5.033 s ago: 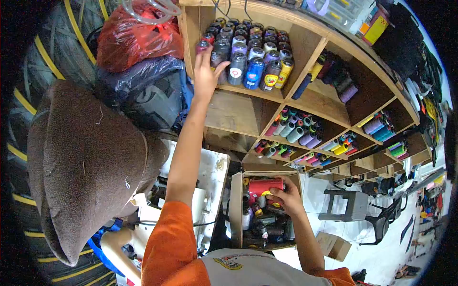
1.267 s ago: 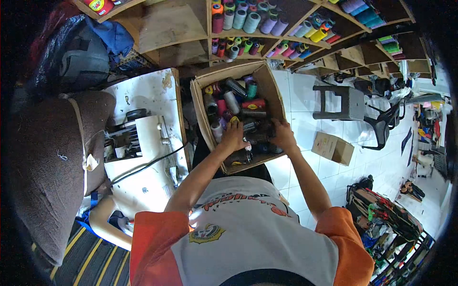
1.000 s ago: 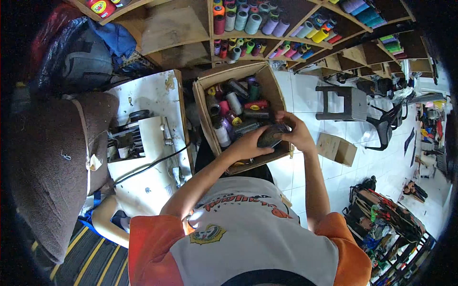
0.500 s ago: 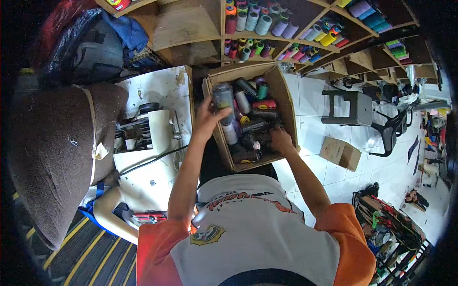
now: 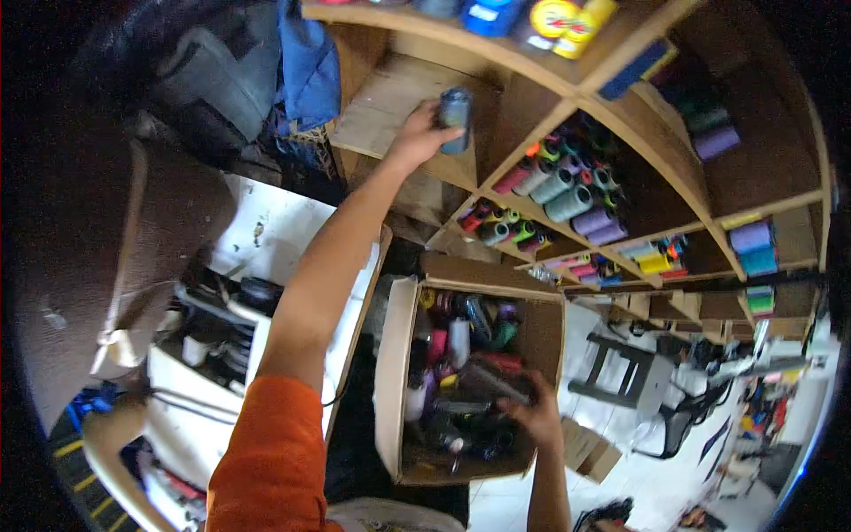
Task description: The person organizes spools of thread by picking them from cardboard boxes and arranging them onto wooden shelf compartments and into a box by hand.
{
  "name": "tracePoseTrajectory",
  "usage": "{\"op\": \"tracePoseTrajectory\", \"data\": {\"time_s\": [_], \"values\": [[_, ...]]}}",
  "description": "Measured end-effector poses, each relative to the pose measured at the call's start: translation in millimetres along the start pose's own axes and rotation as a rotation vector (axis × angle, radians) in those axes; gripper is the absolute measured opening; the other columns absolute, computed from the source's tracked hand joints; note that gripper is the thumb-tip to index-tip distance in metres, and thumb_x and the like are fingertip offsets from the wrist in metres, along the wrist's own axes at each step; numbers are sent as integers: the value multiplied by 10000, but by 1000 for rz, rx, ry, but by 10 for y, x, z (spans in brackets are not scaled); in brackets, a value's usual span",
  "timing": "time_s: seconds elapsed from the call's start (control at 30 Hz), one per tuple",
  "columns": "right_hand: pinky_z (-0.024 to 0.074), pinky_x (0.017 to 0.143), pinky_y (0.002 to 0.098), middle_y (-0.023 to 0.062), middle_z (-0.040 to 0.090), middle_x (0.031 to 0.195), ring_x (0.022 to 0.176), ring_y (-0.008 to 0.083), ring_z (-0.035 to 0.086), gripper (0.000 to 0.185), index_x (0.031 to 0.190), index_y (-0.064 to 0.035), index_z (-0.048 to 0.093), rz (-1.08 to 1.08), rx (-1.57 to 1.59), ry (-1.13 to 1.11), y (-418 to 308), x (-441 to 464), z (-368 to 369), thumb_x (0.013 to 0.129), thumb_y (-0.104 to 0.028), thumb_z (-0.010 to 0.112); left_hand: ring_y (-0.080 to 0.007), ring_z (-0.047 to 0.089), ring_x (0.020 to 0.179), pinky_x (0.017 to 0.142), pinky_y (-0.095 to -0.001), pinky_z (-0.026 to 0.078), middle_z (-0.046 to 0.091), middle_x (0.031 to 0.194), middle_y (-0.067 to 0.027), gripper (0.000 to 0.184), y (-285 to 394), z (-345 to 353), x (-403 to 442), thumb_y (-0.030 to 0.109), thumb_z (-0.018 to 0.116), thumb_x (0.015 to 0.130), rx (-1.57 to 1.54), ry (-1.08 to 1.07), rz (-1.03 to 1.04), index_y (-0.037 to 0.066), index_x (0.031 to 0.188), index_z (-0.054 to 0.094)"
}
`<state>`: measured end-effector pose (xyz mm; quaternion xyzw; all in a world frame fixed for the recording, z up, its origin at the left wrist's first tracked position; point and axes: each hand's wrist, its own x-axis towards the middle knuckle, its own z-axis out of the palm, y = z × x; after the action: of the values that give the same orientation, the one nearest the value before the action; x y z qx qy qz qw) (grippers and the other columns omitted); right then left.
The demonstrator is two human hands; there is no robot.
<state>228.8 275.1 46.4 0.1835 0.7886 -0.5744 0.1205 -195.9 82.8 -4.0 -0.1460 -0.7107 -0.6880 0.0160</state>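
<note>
A dark grey-blue thread spool (image 5: 455,120) is in my left hand (image 5: 424,137), raised in front of an upper compartment of the wooden shelf (image 5: 532,111). My fingers wrap round its left side. Lower down, my right hand (image 5: 537,411) is at the right side of the cardboard box (image 5: 396,381), its fingers closed on the end of a dark spool (image 5: 496,377) that lies slanted over the others. Inside the box lie several spools, among them a white one (image 5: 458,342) and a green one (image 5: 505,333).
Coloured spools (image 5: 567,202) fill other shelf compartments. A white sewing machine table (image 5: 292,217) stands at the left, beside a large brown cushion-like bundle (image 5: 80,257). On the floor at the right are a grey stool (image 5: 651,381) and a small carton (image 5: 592,450).
My left hand has risen from the box to the shelf with the dark spool. My right hand now grips a spool at the box's right side. The view has tilted up toward the shelf.
</note>
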Motion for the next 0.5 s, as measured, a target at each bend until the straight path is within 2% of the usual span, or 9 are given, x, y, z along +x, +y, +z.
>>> {"op": "tracePoseTrajectory", "data": {"time_s": [0.07,0.1,0.2,0.23,0.27,0.33,0.4,0.5], "values": [[451,886,343,115,616,1079,1001,223,578,619,1123,6,560,-5,102,-37,-88,143,145,612,-212,832,-286,553,1070,901,-342,439,594,1120,-178,531,-597,207,616,138,754,675,44,17,27,15,1145,541],[439,902,348,117,612,1082,1022,224,569,629,1116,6,562,-9,37,-57,-68,204,157,598,-222,838,-309,543,1087,906,-348,438,584,1137,-192,527,-791,337,829,150,755,663,82,62,19,24,1132,552],[403,937,356,121,591,1089,1062,221,543,642,1083,-4,568,-77,-126,-110,-128,391,240,564,-254,851,-334,553,1067,904,-374,441,592,1127,-203,507,-784,702,1259,163,761,647,178,130,67,35,1101,575],[393,938,349,114,573,1086,1072,211,529,643,1076,-7,559,15,58,-87,-50,349,280,557,-247,851,-340,553,1063,904,-378,441,592,1123,-202,507,-885,807,1387,149,762,646,267,182,92,36,1102,574],[407,894,329,102,549,1050,1030,217,530,715,1085,17,510,52,93,-83,-26,336,307,537,-293,848,-345,552,1059,904,-382,442,592,1119,-201,507,-985,909,1500,135,763,644,355,233,115,38,1104,574],[323,982,400,91,415,1348,1249,265,400,695,1200,-43,481,45,115,-93,26,227,347,700,-424,778,-353,547,1060,906,-388,442,589,1116,-199,508,-1077,1005,1646,107,762,642,440,272,146,39,1109,573],[339,973,413,123,427,1331,1241,270,407,669,1176,-34,489,88,170,-117,105,174,268,701,-404,780,-357,536,1069,910,-391,442,581,1118,-197,511,-1095,1053,1719,79,759,642,435,232,170,37,1116,572],[361,959,421,149,466,1278,1189,272,449,656,1143,-23,500,198,271,-92,-96,248,178,685,-389,794,-355,531,1080,906,-394,444,575,1119,-201,506,-1339,1115,2012,56,753,644,209,136,272,31,1115,571]]}}
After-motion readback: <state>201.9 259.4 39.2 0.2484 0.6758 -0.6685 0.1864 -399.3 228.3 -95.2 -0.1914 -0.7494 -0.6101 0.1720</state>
